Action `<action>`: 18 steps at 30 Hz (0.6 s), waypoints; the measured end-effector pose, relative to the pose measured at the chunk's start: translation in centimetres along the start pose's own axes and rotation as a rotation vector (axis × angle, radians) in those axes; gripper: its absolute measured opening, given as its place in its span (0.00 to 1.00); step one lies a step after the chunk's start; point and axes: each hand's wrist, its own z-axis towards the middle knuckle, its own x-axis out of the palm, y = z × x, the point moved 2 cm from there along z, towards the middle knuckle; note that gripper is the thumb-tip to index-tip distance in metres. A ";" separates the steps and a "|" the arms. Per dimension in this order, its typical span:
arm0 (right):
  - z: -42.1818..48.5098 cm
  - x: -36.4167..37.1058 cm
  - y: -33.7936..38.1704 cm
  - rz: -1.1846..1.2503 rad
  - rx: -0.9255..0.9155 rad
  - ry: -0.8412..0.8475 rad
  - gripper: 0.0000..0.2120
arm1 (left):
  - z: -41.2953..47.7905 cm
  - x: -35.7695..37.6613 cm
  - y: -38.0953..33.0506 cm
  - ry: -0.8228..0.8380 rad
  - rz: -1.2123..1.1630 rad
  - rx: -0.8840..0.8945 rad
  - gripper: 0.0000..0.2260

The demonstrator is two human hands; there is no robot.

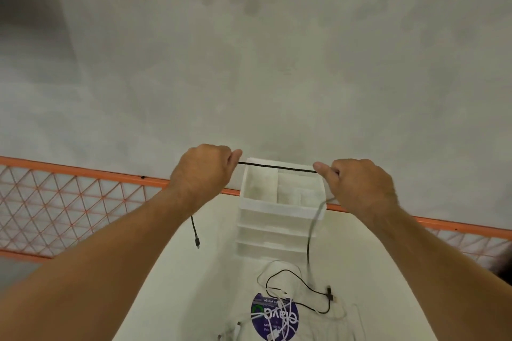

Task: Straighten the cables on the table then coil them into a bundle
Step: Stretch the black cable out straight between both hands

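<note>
Thin black cable [277,168]: stretched taut.
Left hand [203,171], right hand [360,185]: fingers clamped on it.
Advice: hold tension, slide outward.

The black cable [277,168] vanishes inside the left hand [203,171] and right hand [360,188]; its hanging stretch is blurred. White cables [278,310] and a sticker [266,329] are cut off at the near edge of the table [374,285].

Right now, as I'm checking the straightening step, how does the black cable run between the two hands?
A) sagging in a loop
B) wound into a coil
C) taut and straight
C: the black cable forms a straight line from the left hand to the right hand, both gripping it.
</note>
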 end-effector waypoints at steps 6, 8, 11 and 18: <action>0.3 -0.8 -3.8 0.005 0.082 -0.071 0.30 | -0.1 -1.2 4.3 -0.089 -0.024 -0.038 0.24; -0.1 -1.1 -5.5 -0.010 0.105 -0.074 0.30 | -0.4 -1.7 6.2 -0.106 -0.022 -0.069 0.24; -0.3 -1.0 -6.3 -0.042 0.101 -0.084 0.30 | -1.0 -1.4 8.1 -0.113 0.002 -0.106 0.24; -0.3 -1.7 -2.9 0.102 0.046 -0.097 0.28 | -2.7 1.8 6.0 0.088 -0.161 -0.239 0.23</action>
